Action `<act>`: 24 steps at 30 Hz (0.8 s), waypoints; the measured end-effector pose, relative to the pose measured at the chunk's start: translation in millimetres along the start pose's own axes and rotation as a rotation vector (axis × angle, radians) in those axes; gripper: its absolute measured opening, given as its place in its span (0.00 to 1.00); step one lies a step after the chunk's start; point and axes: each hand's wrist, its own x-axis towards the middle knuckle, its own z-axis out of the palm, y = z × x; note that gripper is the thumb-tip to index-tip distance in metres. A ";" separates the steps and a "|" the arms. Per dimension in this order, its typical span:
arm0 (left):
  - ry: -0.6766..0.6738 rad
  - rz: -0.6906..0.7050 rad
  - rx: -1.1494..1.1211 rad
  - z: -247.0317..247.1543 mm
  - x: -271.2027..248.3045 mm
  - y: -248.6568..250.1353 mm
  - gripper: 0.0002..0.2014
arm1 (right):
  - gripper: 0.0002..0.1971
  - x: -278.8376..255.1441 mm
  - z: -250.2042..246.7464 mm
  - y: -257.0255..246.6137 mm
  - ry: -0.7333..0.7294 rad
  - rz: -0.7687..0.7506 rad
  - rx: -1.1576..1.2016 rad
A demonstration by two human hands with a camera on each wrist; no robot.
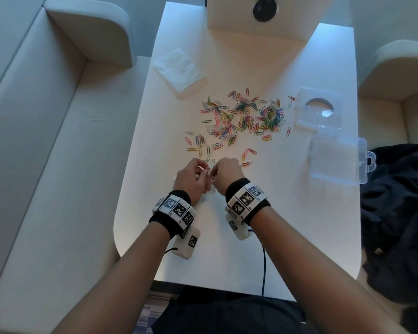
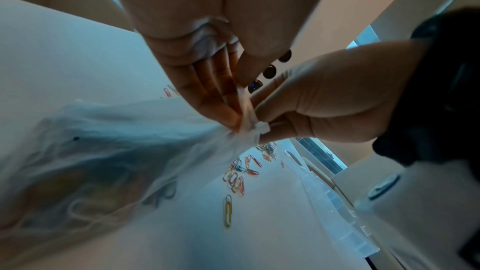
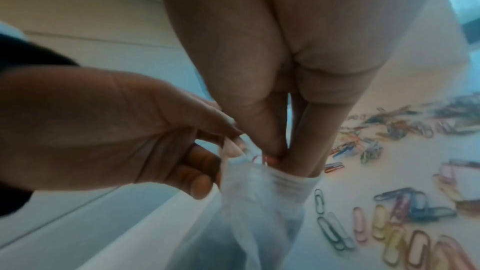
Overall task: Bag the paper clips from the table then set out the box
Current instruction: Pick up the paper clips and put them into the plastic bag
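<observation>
Head view: we have both hands at the table's [image 1: 227, 249] near centre, left hand [image 1: 191, 178] and right hand [image 1: 227, 174] pinching the mouth of a thin translucent white mesh drawstring bag [image 2: 109, 151]. It's soft, light, floppy; best held at the gathered neck. Coloured wire paper clips [image 1: 241, 116] are small, stiff, snag-prone, mostly loose beyond our hands. Clear hinged plastic box [image 1: 336, 157] sits right. No readable labels.
</observation>
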 end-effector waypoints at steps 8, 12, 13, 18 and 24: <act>0.028 -0.010 -0.078 -17.4 -4.5 0.0 0.03 | 0.06 -6.7 -0.9 27.7 0.242 -0.134 0.293; 0.072 -0.056 -0.126 -43.2 -2.1 -7.1 0.03 | 0.49 -7.6 16.1 76.1 0.095 0.294 0.371; 0.085 -0.065 -0.136 -48.3 -1.2 -9.7 0.03 | 0.58 -9.2 23.6 80.8 0.037 0.372 0.362; 0.117 -0.116 -0.169 -57.9 3.4 -21.4 0.03 | 0.59 15.1 48.0 65.7 0.259 0.260 0.406; 0.098 -0.145 -0.226 -52.5 -1.3 -22.8 0.03 | 0.49 59.2 44.0 45.2 0.324 0.136 0.286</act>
